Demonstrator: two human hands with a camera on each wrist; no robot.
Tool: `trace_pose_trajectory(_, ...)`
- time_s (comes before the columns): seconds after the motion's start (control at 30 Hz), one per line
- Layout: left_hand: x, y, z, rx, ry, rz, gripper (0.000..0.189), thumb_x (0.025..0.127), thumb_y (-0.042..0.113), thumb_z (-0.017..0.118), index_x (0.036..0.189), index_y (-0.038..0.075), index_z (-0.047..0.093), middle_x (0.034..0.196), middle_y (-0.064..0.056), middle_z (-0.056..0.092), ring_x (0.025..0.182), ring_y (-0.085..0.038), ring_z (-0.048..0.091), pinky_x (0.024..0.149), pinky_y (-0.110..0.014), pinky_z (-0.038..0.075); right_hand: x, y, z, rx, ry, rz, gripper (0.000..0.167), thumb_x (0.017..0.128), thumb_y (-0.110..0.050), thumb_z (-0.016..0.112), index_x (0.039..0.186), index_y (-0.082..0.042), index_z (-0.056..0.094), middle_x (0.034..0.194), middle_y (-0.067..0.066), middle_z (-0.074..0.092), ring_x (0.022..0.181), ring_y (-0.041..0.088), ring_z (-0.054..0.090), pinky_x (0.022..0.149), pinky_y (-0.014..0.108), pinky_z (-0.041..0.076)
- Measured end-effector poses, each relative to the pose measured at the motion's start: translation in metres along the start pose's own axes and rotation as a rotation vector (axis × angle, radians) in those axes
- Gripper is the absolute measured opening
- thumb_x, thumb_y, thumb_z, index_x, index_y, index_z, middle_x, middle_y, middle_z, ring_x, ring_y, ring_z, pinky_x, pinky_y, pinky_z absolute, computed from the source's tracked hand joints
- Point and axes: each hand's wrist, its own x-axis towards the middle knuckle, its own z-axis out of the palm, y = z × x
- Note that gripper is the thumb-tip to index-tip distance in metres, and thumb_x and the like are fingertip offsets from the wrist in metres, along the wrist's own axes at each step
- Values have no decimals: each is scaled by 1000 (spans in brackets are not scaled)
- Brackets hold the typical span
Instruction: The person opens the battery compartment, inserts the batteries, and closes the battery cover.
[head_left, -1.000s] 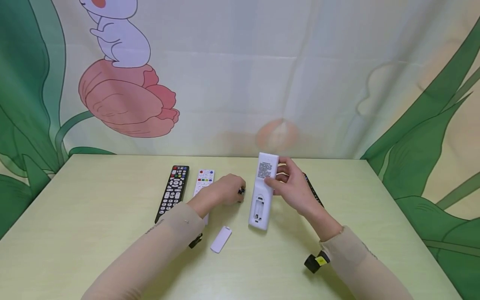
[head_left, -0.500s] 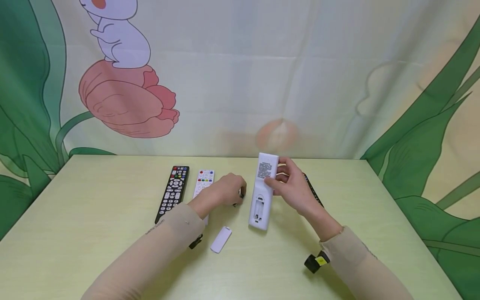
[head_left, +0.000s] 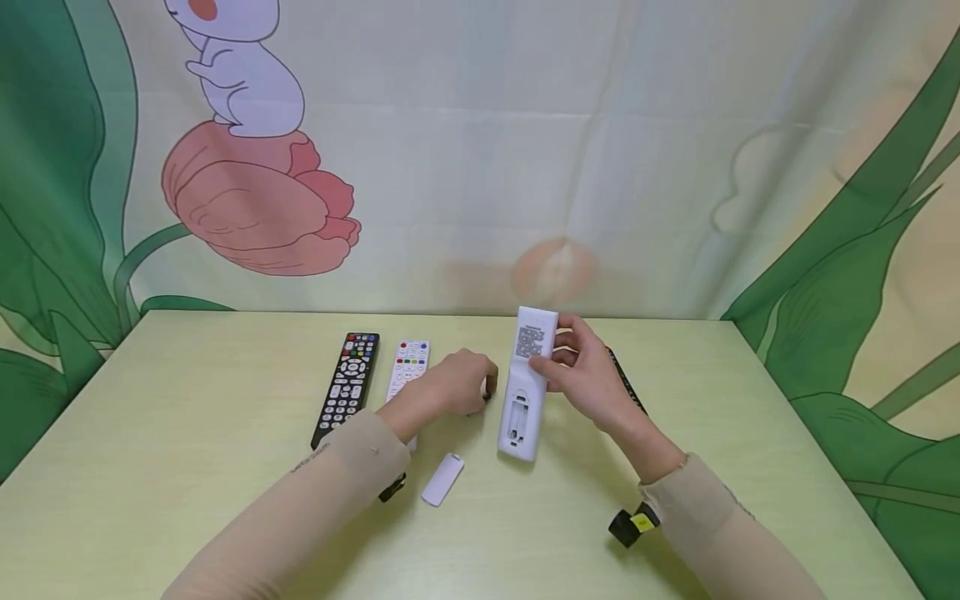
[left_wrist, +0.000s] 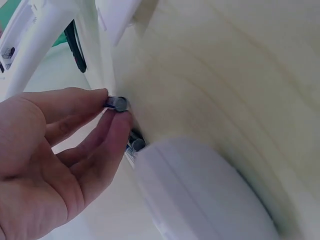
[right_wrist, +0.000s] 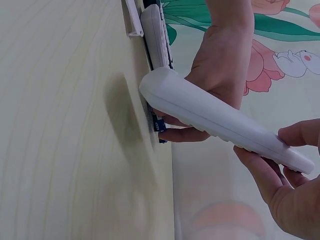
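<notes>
Left hand [head_left: 450,382]: stretched forward and to the right over the table [head_left: 225,500], wrist crossing above a white remote [head_left: 408,367], back of the hand turned up, fingers bent down toward the tabletop. Seen from its own wrist, pinches a battery [left_wrist: 117,103] narrowly between fingertips [left_wrist: 122,121], round end toward the camera. Just past the pinch, close to a lower finger, a second battery [left_wrist: 136,142]; hard to tell, touching or merely beside.

Right hand [head_left: 577,362]: angled in from lower right, forearm slanting up and to the left. Grips the held remote [head_left: 528,392] by its upper part, thumb [head_left: 543,364] laid on the back, other fingers curled round to the buttoned side. Lifted above the table, shadow beneath, far end higher than the near end, uncovered bay [head_left: 518,418] facing the head view. Held just to the right of the left fingertips, apart from them.

Between the forearms, flat on the table, well clear of both hands: a small cover [head_left: 442,479]. Left of the white remote, a black remote [head_left: 348,375], buttons up, lower end partly under the left sleeve [head_left: 322,500]. Behind the right hand, mostly hidden, a dark remote [head_left: 628,379].
</notes>
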Motion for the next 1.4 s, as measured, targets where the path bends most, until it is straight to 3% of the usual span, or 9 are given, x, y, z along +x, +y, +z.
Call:
trace_pose_trajectory(0.3, -4, 1, -4, -55, 14, -11, 15, 88, 3, 73, 100, 10, 68, 89, -4, 64, 75, -20, 59, 64, -29, 50, 1, 2, -1, -8, 1, 0, 52, 95, -2, 69, 140, -4, 43, 119, 20, 59, 102, 30, 65, 76, 39, 63)
trace_pose_trajectory(0.53, -9, -1, -10, -117, 18, -9, 16, 87, 5, 74, 99, 12, 64, 82, -4, 63, 68, -17, 57, 58, -27, 47, 0, 0, 0, -3, 0, 6, 52, 95, -2, 70, 140, -5, 43, 118, 19, 59, 102, 30, 66, 75, 39, 63)
trace_pose_trajectory(0.7, -13, -4, -13, -150, 57, 33, 14, 84, 3, 73, 91, 10, 64, 73, -1, 62, 64, -15, 56, 58, -26, 46, 0, 0, 0, 14, -2, 4, 52, 95, -1, 69, 140, -3, 43, 118, 20, 59, 101, 29, 66, 75, 40, 63)
trace_pose_trajectory(0.93, -17, -9, -15, -141, 98, 93, 11, 82, 1, 70, 79, 10, 66, 73, 3, 60, 70, -14, 54, 65, -25, 46, 0, -1, 1, 6, 0, 12, 52, 94, -1, 70, 139, -4, 44, 117, 20, 59, 100, 30, 66, 75, 40, 63)
trace_pose_trajectory(1.13, -19, -11, -17, -156, 96, 111, 13, 81, -1, 72, 81, 10, 67, 74, 2, 61, 70, -13, 54, 64, -24, 46, 0, -1, 1, 2, 1, 16, 52, 94, -1, 70, 139, -5, 44, 117, 20, 59, 100, 30, 66, 75, 40, 63)
trace_pose_trajectory(1.4, -30, -9, -27, -241, 161, 152, 7, 86, 0, 72, 89, 6, 72, 79, 2, 67, 74, -12, 60, 71, -27, 53, 1, -1, -1, -11, -2, 14, 54, 95, -2, 70, 141, -4, 43, 118, 20, 59, 102, 31, 65, 76, 40, 63)
